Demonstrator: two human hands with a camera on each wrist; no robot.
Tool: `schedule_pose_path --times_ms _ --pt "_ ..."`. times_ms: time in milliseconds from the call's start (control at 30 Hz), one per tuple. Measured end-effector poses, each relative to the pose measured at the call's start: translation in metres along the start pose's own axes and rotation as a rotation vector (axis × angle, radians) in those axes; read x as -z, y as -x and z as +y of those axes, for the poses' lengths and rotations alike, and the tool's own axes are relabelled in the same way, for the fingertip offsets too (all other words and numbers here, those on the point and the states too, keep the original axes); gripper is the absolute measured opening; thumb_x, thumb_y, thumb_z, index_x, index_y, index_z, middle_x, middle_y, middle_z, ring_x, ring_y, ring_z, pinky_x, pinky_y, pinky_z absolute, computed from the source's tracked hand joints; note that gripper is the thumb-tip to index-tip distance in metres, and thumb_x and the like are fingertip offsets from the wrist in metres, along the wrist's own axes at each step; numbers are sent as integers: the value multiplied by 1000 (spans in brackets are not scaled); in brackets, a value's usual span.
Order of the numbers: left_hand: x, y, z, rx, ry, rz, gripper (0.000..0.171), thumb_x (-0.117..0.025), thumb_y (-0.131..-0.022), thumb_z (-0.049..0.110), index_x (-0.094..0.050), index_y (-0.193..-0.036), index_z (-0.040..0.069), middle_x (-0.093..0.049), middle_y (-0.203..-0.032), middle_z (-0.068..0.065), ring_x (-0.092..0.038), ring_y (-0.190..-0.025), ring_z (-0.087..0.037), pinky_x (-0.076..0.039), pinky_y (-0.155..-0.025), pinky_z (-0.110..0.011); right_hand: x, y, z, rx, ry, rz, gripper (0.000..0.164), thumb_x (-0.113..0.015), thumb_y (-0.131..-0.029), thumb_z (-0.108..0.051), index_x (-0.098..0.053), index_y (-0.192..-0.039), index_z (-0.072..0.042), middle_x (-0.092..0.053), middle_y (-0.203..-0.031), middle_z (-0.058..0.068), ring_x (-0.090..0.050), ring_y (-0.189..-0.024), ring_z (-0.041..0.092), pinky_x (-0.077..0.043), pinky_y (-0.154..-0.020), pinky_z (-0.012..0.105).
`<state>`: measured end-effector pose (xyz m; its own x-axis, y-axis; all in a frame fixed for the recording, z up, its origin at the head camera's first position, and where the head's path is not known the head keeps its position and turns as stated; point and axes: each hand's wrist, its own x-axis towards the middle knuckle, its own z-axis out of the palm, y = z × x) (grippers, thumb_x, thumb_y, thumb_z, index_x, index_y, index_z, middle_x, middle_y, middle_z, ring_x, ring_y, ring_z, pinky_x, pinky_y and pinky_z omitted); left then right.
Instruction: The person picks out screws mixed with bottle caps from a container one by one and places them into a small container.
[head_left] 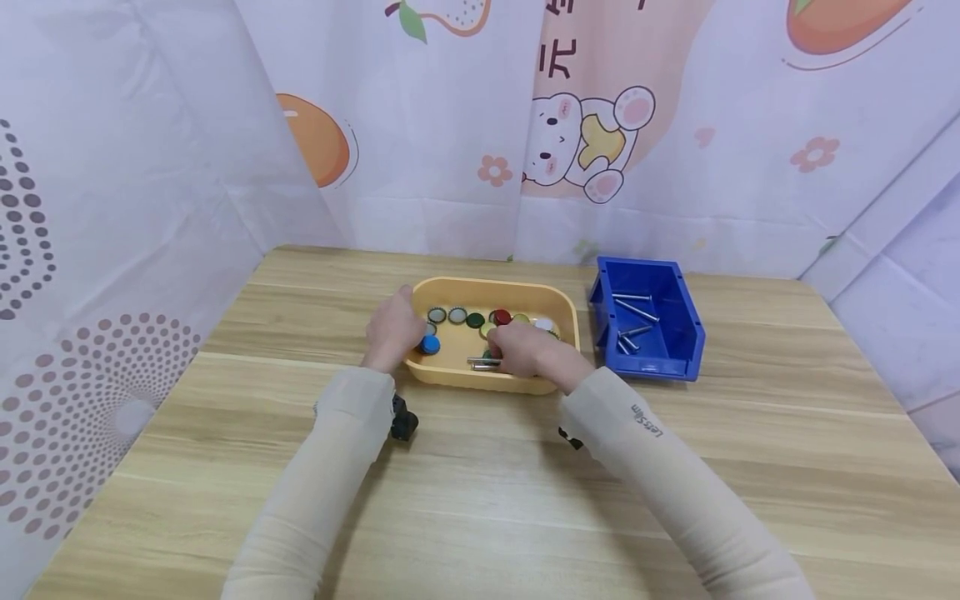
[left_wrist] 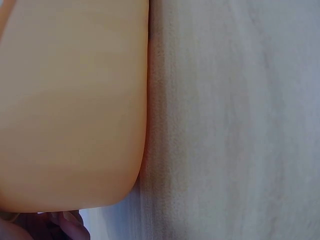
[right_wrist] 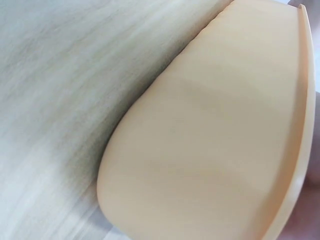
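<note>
A yellow plastic tray (head_left: 495, 288) stands mid-table with bottle caps in it, among them a blue cap (head_left: 429, 344), a dark green cap (head_left: 476, 319) and a red cap (head_left: 502, 317). My left hand (head_left: 393, 331) grips the tray's left end; in the left wrist view, curled fingers (left_wrist: 75, 227) show against its outer wall. Over the tray's right half, my right hand (head_left: 527, 348) reaches down inside. Metal screws (head_left: 483, 364) lie by its fingertips near the front wall. The palm side is hidden, so whether it pinches a screw cannot be seen.
Right of the yellow tray stands a blue open-front bin (head_left: 691, 333) holding several long screws (head_left: 636, 310). The wood-grain table (head_left: 480, 500) extends around both containers. A printed curtain (head_left: 435, 167) hangs behind the table's back edge.
</note>
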<state>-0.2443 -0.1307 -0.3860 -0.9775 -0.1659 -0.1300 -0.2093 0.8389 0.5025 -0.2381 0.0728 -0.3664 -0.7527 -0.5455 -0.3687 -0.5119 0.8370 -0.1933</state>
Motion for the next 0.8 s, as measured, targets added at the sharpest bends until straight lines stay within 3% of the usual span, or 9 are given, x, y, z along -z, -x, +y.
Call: schedule_pose_path --times_ms 367,600,800 --pt "1 1 2 12 9 -3 53 -55 -92 11 -44 -143 9 -63 -124 -19 -63 -93 -33 -50 -74 -43 4 5 13 37 -93 78 15 -62 -93 -14 -68 -106 -8 -70 -103 7 -62 -89 19 -50 -80 35" --pt "1 1 1 11 11 -6 53 -55 -92 11 -44 -143 9 -64 -123 -19 -62 -92 -33 -48 -71 -41 7 9 19 21 -247 65 15 -65 -94 -13 -66 -106 -5 -72 -81 3 -62 -65 11 -49 -68 26" --pt "0 1 1 10 2 -9 54 -55 -92 11 -43 -144 9 -63 -124 -19 -63 -94 -33 -49 -73 -42 7 12 21 18 -309 64 16 -66 -93 -14 -64 -106 -5 -72 -82 6 -63 -62 11 -49 -65 24"
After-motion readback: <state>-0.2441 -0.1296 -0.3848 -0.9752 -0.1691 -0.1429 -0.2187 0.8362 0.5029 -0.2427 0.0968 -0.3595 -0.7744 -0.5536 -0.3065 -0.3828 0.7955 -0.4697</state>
